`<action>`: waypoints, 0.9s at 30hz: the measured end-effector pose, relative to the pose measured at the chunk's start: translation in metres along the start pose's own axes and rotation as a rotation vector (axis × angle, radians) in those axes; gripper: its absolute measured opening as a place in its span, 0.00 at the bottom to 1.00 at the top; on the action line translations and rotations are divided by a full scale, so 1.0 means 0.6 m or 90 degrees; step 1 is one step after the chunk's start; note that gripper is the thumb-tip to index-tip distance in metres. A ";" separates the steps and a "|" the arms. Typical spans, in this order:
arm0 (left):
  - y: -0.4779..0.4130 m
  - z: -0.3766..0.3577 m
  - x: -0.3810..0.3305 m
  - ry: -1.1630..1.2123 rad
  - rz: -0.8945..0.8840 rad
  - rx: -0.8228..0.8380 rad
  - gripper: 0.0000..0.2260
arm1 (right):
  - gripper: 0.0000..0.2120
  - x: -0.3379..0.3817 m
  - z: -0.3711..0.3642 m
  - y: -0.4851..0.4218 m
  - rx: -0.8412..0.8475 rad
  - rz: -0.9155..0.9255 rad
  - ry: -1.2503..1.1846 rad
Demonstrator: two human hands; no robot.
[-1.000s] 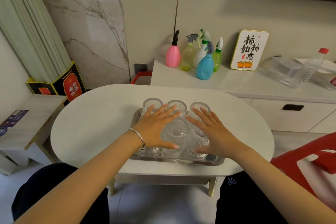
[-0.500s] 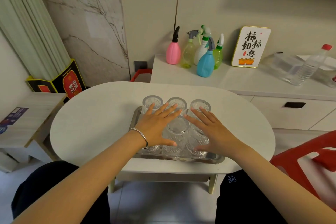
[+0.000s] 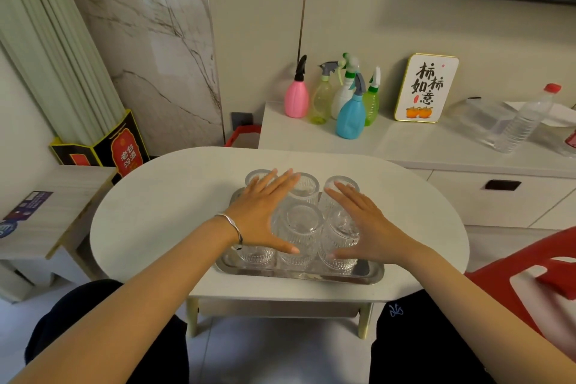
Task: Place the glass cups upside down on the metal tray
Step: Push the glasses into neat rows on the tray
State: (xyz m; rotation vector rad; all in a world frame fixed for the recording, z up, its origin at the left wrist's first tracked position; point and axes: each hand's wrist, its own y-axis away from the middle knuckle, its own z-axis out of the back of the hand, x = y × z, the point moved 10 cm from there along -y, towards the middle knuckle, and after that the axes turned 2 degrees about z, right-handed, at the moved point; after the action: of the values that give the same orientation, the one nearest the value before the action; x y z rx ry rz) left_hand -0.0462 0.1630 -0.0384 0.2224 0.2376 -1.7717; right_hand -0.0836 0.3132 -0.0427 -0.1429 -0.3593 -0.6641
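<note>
Both flat, open hands, left hand (image 3: 265, 212) and right hand (image 3: 364, 227), stay spread, gripping nothing, over six cups (image 3: 300, 223) on the tray (image 3: 371, 274), apparently finished.

A single wide-angle head-worn camera looks forward and down from a seated person's eye level, close over a white oval table (image 3: 156, 212) at centre frame; both forearms enter from the lower corners, knees fill the bottom edge, a white counter (image 3: 436, 146) crosses the right, walls bend toward the frame's upper edges
</note>
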 end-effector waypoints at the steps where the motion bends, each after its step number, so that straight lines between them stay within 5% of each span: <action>1: 0.002 0.004 0.012 -0.010 0.013 0.009 0.57 | 0.54 -0.005 0.005 0.000 0.003 -0.007 -0.016; 8: 0.031 -0.025 0.087 -0.074 0.137 0.167 0.63 | 0.60 -0.023 -0.012 -0.001 0.084 -0.029 0.114; 27: 0.027 -0.024 0.089 -0.100 0.119 0.156 0.60 | 0.58 -0.018 -0.008 -0.003 0.078 -0.029 0.134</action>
State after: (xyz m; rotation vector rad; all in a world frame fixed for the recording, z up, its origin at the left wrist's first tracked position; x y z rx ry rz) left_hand -0.0413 0.1137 -0.0677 0.2706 -0.1112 -1.6201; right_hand -0.0912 0.3166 -0.0513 0.0519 -0.2000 -0.6934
